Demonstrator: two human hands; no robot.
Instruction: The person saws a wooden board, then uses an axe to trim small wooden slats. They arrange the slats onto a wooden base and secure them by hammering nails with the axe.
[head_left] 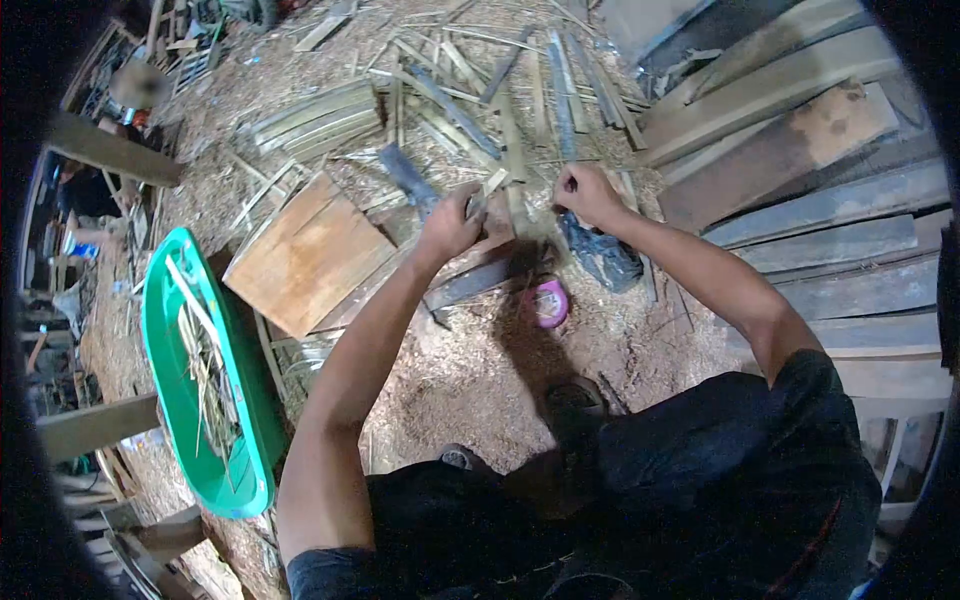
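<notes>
My left hand (452, 225) is closed, its fingers curled over the far end of a brown board (490, 240). A small pale wood end (495, 182) shows just past its fingertips. To the right, my right hand (592, 197) makes a loose fist above a crumpled black plastic bag (605, 258); what either hand grips is too small to make out. A dark grey wood offcut (407, 178) lies just left of my left hand. On the sawdust nearer my feet rests a pink, round-edged object (548, 303) with a pale face.
A green plastic tub (165, 400) holding wood scraps stands at left, beside a wide wooden panel (310, 255). Scattered strips (450, 100) and a bundle of slats (318, 122) cover the ground ahead. Stacked planks (830, 240) line the right. Another person (95, 195) is at far left.
</notes>
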